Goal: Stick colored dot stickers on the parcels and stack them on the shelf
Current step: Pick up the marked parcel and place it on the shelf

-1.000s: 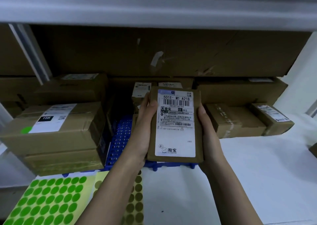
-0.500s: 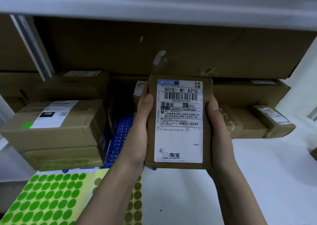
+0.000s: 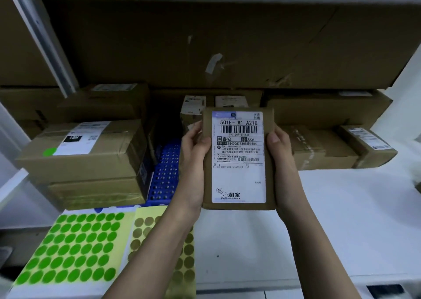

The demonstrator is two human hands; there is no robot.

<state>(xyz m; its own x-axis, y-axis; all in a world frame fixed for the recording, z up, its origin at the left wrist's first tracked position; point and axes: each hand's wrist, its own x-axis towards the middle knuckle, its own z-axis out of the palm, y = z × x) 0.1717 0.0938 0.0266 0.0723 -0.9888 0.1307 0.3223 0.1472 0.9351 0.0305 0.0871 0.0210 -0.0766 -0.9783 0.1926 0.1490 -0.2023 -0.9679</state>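
Both hands — left hand (image 3: 193, 159), right hand (image 3: 281, 157) — grip the parcel (image 3: 239, 159) edgewise; set it down before peeling from the green sticker sheet (image 3: 73, 251) at seven o'clock.

Parcel (image 3: 238, 159) matt brown kraft paper, smooth white paper label (image 3: 238, 173). Far boxes (image 3: 84, 152) matt cardboard, glossy tape. Blue crate (image 3: 165, 173) plastic. Sticker sheets (image 3: 68, 248) slightly glossy paper. Shelf (image 3: 341, 219) smooth white.

— Where is the brown parcel (image 3: 238, 159)?
— Centre, upright, white barcode label facing out.
— Stickers?
— Green dot sheet (image 3: 73, 248) at 7 o'clock, flat; olive dot sheet (image 3: 145, 230) beside it. The boxed parcel (image 3: 91, 148) at 9 o'clock carries one green dot (image 3: 49, 152).
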